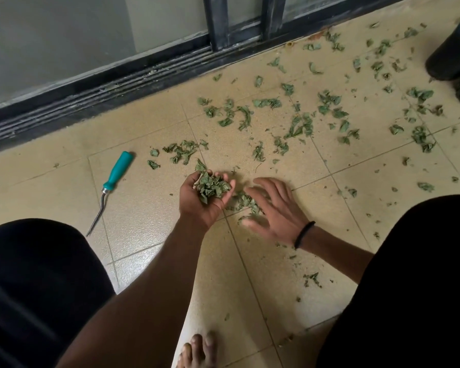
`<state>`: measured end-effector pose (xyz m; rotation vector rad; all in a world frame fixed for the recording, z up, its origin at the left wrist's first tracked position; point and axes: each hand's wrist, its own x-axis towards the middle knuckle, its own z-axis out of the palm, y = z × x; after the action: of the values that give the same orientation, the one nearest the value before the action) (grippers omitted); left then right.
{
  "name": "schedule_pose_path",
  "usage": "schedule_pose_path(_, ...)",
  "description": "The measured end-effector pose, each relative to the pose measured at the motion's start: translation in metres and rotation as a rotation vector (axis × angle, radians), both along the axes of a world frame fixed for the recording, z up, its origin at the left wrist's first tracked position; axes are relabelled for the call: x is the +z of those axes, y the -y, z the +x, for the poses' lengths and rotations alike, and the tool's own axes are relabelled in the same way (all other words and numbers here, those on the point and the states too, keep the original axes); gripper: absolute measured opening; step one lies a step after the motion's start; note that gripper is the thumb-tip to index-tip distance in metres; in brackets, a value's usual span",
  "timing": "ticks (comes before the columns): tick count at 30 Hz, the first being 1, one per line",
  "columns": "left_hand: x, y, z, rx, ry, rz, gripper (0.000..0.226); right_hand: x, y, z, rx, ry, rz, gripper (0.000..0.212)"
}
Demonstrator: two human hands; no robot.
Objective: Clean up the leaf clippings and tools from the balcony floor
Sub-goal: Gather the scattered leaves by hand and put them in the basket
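Note:
My left hand [197, 201] is turned palm up just above the tiled floor and cups a bunch of green leaf clippings [210, 187], fingers curled round them. My right hand [274, 208] lies palm down beside it, fingers spread and blurred, over a small heap of clippings [241, 201] on the floor. Several more clippings [300, 123] are scattered across the tiles toward the far right. A hand tool with a teal handle [117, 168] and a bent metal prong lies on the floor to the left of my left hand.
A dark sliding-door track [117, 86] runs along the far edge of the floor. A black pot [454, 49] stands at the far right. My knees in black fabric [37, 288] flank both arms, and my bare toes [197, 349] show at the bottom.

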<state>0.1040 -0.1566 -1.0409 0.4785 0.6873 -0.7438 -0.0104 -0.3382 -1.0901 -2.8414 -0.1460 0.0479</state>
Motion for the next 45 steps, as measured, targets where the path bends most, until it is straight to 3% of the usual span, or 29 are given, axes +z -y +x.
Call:
schedule_pose_path(2, 0.003, -0.002, 0.006, 0.002, 0.027, -0.001, 0.033, -0.007, -0.005, -0.002, 0.089, -0.012, -0.111, 0.097)
schedule_pose_path(4, 0.004, -0.007, 0.01, 0.004, 0.042, -0.004, 0.029, -0.014, -0.014, 0.006, 0.161, -0.035, -0.187, 0.098)
schedule_pose_path(8, 0.006, -0.014, 0.006, -0.024, 0.068, 0.013, 0.029, -0.023, -0.029, 0.032, 0.228, -0.043, -0.217, 0.07)
schedule_pose_path(13, 0.002, -0.018, 0.003, -0.025, 0.083, 0.052, 0.029, -0.025, -0.015, 0.062, 0.106, 0.014, -0.231, 0.029)
schedule_pose_path(19, -0.001, -0.008, -0.001, -0.029, 0.051, 0.076, 0.024, -0.019, 0.057, 0.057, -0.113, 0.142, -0.196, 0.019)
schedule_pose_path(22, -0.002, 0.0, -0.004, -0.037, 0.06, 0.063, 0.025, -0.013, 0.078, 0.048, -0.131, 0.214, -0.124, 0.032)
schedule_pose_path(26, 0.004, 0.013, 0.003, -0.037, 0.064, 0.035, 0.021, 0.008, 0.081, 0.047, 0.017, 0.208, -0.103, 0.03)
schedule_pose_path(32, 0.044, 0.061, 0.042, -0.078, 0.156, -0.04, 0.017, 0.096, 0.115, 0.1, 0.025, 0.103, -0.101, 0.028)
schedule_pose_path(37, 0.092, 0.075, 0.103, -0.04, 0.244, -0.066, 0.024, 0.139, 0.112, 0.134, 0.458, -0.066, -0.389, 0.052)
schedule_pose_path(39, 0.097, 0.062, 0.113, 0.022, 0.227, -0.063, 0.025, 0.131, 0.081, 0.146, 0.586, -0.198, -0.511, 0.051)
schedule_pose_path(42, 0.094, 0.038, 0.115, 0.127, 0.205, -0.09, 0.022, 0.1, 0.011, 0.168, 0.677, -0.165, -0.63, 0.045)
schedule_pose_path(45, 0.088, 0.007, 0.11, 0.221, 0.215, -0.081, 0.018, 0.077, -0.074, 0.195, 0.457, -0.252, -0.23, 0.059)
